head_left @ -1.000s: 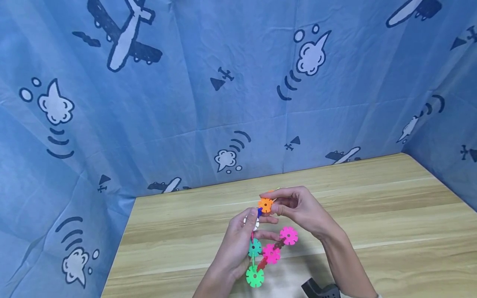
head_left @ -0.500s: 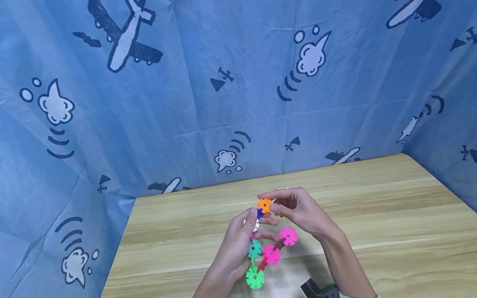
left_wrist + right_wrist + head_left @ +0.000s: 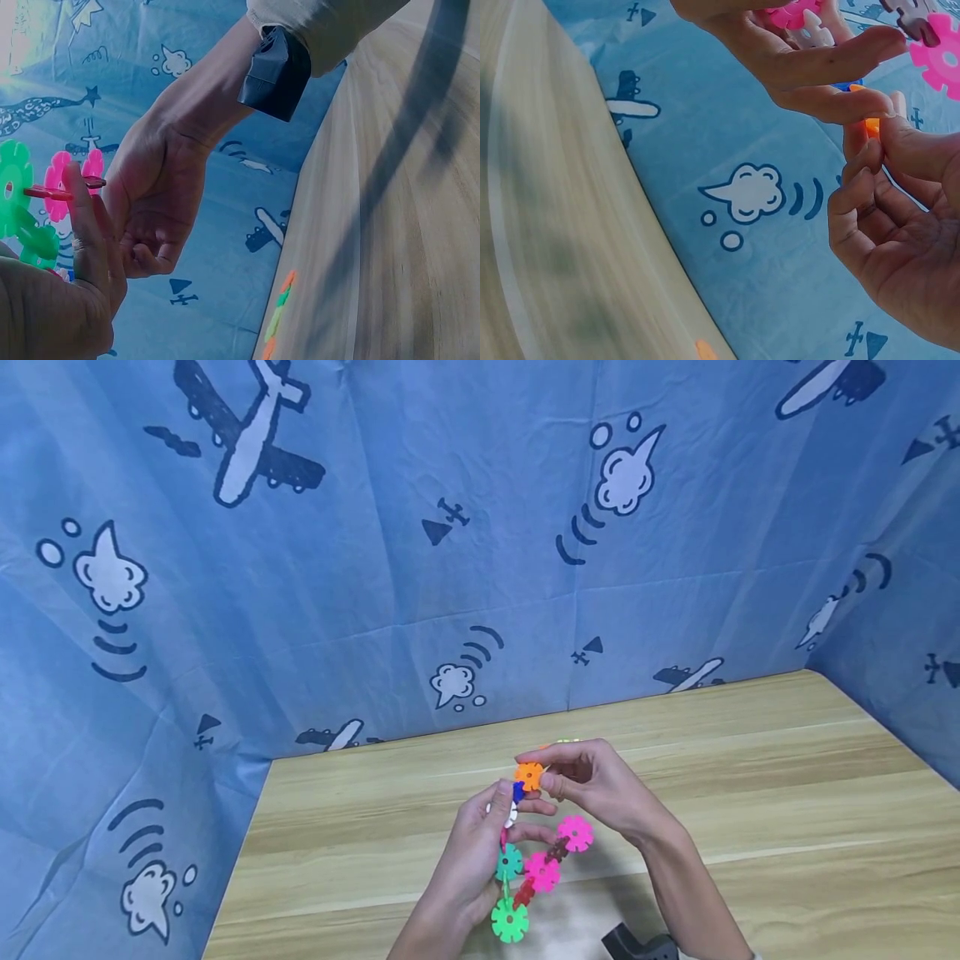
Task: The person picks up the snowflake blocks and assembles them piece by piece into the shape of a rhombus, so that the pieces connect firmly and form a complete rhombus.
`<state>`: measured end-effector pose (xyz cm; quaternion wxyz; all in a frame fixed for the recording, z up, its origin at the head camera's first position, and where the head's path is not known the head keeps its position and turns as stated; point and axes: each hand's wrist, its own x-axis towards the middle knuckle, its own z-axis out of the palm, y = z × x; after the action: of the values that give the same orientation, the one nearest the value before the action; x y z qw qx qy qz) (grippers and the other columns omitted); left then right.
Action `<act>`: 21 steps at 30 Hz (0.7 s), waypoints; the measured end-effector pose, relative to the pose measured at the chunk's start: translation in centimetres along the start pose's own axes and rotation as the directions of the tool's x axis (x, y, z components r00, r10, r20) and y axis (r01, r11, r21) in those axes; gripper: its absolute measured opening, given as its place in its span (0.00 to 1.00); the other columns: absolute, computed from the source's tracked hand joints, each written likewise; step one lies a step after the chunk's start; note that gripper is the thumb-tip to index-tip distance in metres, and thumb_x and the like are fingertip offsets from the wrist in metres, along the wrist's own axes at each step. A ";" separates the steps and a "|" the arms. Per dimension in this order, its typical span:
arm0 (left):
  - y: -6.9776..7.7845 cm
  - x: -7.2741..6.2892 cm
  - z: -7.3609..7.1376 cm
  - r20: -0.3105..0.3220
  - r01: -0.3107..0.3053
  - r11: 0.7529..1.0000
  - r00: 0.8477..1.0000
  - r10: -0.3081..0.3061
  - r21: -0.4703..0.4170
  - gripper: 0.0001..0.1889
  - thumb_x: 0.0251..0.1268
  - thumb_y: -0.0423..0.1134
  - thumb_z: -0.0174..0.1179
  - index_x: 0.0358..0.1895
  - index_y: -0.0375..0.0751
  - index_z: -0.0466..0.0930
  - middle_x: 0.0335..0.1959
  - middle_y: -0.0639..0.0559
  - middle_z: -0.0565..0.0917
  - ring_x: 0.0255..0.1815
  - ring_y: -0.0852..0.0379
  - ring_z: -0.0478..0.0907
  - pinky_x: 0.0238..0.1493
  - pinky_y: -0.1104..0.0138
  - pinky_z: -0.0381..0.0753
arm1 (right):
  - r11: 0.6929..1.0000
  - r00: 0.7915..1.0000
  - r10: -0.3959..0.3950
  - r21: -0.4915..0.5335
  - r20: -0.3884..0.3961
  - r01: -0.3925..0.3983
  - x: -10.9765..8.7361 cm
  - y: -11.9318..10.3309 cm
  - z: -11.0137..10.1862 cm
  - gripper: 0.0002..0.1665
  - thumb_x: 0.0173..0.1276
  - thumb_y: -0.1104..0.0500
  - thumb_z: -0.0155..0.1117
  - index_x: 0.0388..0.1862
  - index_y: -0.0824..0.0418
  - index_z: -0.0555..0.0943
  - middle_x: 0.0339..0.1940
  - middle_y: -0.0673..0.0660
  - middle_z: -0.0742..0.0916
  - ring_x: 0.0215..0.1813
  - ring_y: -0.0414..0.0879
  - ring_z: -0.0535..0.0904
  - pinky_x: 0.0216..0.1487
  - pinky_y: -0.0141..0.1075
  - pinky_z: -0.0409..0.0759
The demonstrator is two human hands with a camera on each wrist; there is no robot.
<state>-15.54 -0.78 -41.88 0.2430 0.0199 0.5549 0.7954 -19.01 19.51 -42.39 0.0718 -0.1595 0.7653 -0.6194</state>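
Note:
In the head view, my left hand [image 3: 468, 852] grips a chain of interlocking plastic snowflake discs, its thumb over the white disc [image 3: 512, 814]. A blue disc [image 3: 519, 791] shows just above that thumb. Joined to it is an orange disc [image 3: 528, 776], pinched between thumb and index finger of my right hand [image 3: 600, 785]. Below hang a teal disc [image 3: 508, 862], a bright green disc [image 3: 510, 920], a red disc [image 3: 524, 893] and two pink discs [image 3: 575, 833]. In the right wrist view, fingers hide most of the orange disc [image 3: 873, 126].
Beyond my right hand, yellow-green and orange pieces [image 3: 567, 742] lie on the wooden table [image 3: 337, 827], partly hidden. The left wrist view shows them as a row [image 3: 279, 313]. A black wrist device [image 3: 637, 943] sits by my right forearm. Blue printed curtain [image 3: 510, 568] surrounds the table.
Both hands and the chain have shifted very slightly left in the head view, with the orange disc a little lower. Both holds look the same.

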 end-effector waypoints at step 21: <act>-0.2 0.5 0.2 -0.023 -0.015 1.000 1.000 0.014 -0.023 0.26 0.89 0.55 0.46 0.68 0.36 0.74 0.58 0.42 0.87 0.42 0.56 0.91 0.52 0.62 0.92 | 0.991 0.999 0.011 -0.129 -0.044 -0.016 0.6 1.1 0.0 0.22 0.86 0.55 0.58 0.73 0.54 0.82 0.70 0.56 0.87 0.64 0.52 0.83 0.65 0.42 0.82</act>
<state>-15.79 -0.33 -42.12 0.2312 0.0121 0.5482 0.8037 -19.72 19.52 -43.44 0.0489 -0.1452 0.8064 -0.5712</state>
